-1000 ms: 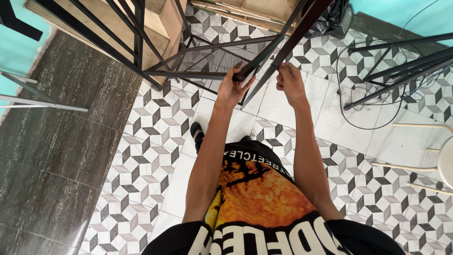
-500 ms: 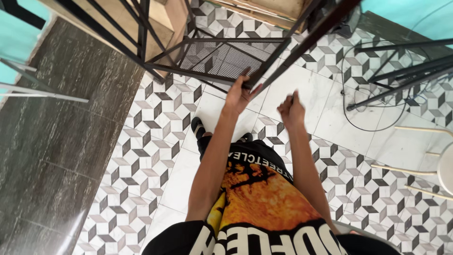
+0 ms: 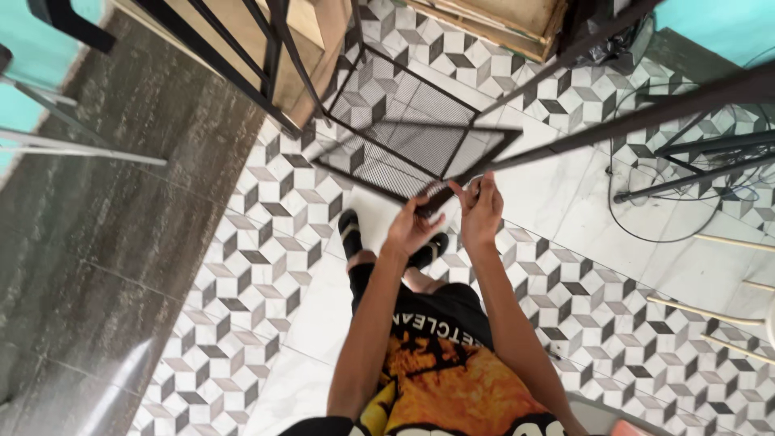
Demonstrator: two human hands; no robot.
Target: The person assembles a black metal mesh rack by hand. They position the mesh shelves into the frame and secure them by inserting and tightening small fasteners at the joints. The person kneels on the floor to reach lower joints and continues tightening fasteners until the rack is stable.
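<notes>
Seen from above, looking down at two bare arms over a patterned tile floor (image 3: 266, 210). Left hand (image 3: 410, 230) raised to the low end of a dark metal bar (image 3: 613, 127), fingers curled under and around that end, thumb on top; a loose grasp on the bar, not a tight fist. Right hand (image 3: 482, 208) just beside it, a little higher on the same bar, fingers pinched together at the bar near a small pale ring-like piece; too small and blurred to tell what this piece is, and cannot tell for sure whether the fingers close on the bar or only on the piece. Both hands nearly touching each other.

Bar slanting up and away to the right edge of the view, its lower end at the corner of a black metal rack (image 3: 408, 137) with a wire mesh shelf (image 3: 420, 145). Rack tilted, with thin black legs running toward the top left. Behind the rack, a wooden box (image 3: 303, 32) against the floor. To the far right, more dark bars (image 3: 702, 153) lying low over the tiles, with a thin black cable (image 3: 646, 234) looping beneath. At the right edge, pale stool legs (image 3: 718, 315). On the left, a strip of dark grey marbled floor (image 3: 105, 242). Below the hands, black sandals (image 3: 349, 230) on the tiles, and a black shirt with an orange print (image 3: 444, 379).
</notes>
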